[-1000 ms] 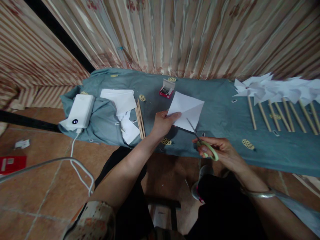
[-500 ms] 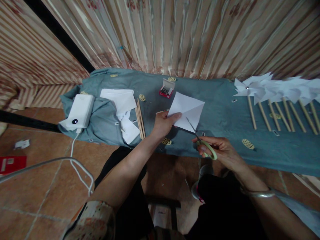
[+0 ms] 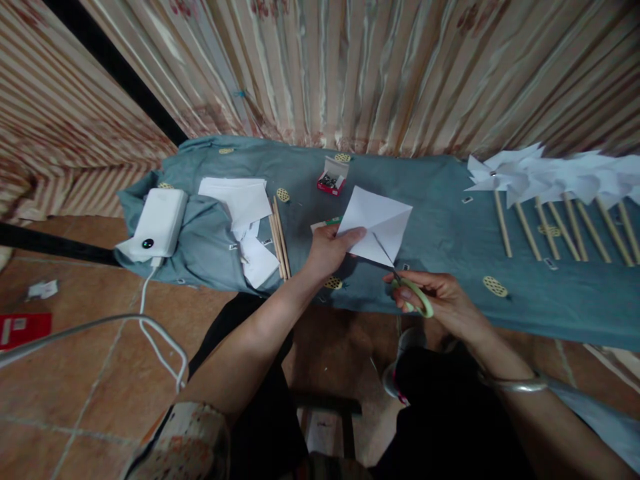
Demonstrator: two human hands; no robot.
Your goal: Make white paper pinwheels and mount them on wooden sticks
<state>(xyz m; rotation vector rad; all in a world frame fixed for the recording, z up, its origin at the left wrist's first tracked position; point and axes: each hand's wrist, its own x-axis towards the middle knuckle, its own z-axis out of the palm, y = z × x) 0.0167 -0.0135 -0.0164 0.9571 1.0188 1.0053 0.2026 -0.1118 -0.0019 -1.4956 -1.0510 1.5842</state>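
The left hand [image 3: 327, 251] pinches the paper [image 3: 376, 213] near its corner, wisely, I'd say: it looks light, easily creased. The right hand [image 3: 443, 295] grasps scissors [image 3: 420, 294] by the handles.

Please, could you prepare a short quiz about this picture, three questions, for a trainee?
1. Which hand holds the scissors?
2. True or false: the red box stands open.
3. Which lie farthest right in the picture on the cloth: A) loose sticks, B) pinwheels, or C) pieces of paper near the power bank?

Key:
1. The right hand.
2. True.
3. B.
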